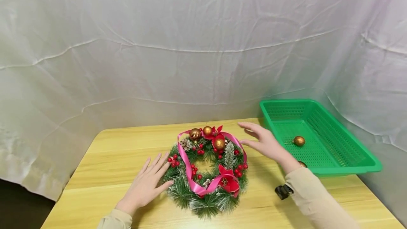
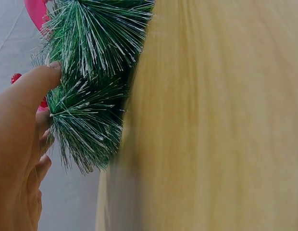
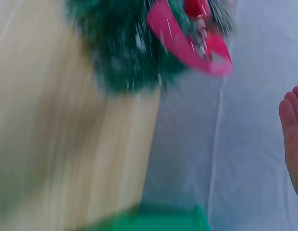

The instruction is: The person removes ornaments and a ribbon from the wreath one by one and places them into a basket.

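A green Christmas wreath (image 1: pixel 206 202) with frosted tips lies on the wooden table, dressed with red berries, pine cones and red poinsettias (image 1: pixel 229 183). Over it loops a pink ribbon (image 1: pixel 187 165). Gold baubles (image 1: pixel 219 144) sit along its far side. My left hand (image 1: pixel 146 183) rests at the wreath's left edge, fingers stretched out; in the left wrist view its thumb (image 2: pixel 41 79) lies against the green needles. Off the wreath's right side, my right hand (image 1: pixel 265 142) hovers with thumb and fingers apart, nothing between them. The right wrist view is blurred.
On the right stands a green perforated plastic basket (image 1: pixel 349 169) with a gold bauble (image 1: pixel 299 141) inside. Another bauble (image 1: pixel 302 164) is partly hidden by the right forearm. A pale cloth curtain (image 1: pixel 190 73) hangs behind the table. A black device (image 1: pixel 283 191) is on the right wrist.
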The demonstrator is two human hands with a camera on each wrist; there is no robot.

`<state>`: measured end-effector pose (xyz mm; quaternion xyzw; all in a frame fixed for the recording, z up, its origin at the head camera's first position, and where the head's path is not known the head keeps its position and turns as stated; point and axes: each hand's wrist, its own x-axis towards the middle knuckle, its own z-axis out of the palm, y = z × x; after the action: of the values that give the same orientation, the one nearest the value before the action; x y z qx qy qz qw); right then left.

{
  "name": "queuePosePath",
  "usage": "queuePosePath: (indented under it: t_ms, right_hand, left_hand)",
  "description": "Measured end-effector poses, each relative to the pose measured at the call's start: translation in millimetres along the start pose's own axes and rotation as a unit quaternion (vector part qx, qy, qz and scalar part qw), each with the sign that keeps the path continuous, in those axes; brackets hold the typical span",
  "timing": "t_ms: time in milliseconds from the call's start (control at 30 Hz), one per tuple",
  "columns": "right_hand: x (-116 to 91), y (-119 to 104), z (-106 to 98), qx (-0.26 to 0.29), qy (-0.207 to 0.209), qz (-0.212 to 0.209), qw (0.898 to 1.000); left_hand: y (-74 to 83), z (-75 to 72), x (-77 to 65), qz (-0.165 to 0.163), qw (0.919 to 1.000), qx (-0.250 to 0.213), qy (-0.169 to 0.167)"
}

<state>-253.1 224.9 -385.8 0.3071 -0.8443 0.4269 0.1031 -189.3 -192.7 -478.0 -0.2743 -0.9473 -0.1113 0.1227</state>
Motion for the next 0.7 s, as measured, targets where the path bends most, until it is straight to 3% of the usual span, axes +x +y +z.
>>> queuePosePath:
  t_ms: [133,367,700]
  right_hand:
    - [9.6,-3.1,24.7,0.006,-0.016,0.008,1.0]
    - [23.5,-3.5,55.5,-0.032,-0.028,0.006,0.999]
    - [32.2,-0.8,72.5,-0.042,-0.058,0.036,0.997]
  left_hand:
    - [0.1,1.0,-0.1,-0.002,1.0,-0.001,-0.001]
    - [-1.1,0.6,-1.4,-0.004,1.0,-0.005,0.004]
    - [-0.9,4.0,-1.7,0.001,0.9999,-0.002,0.012]
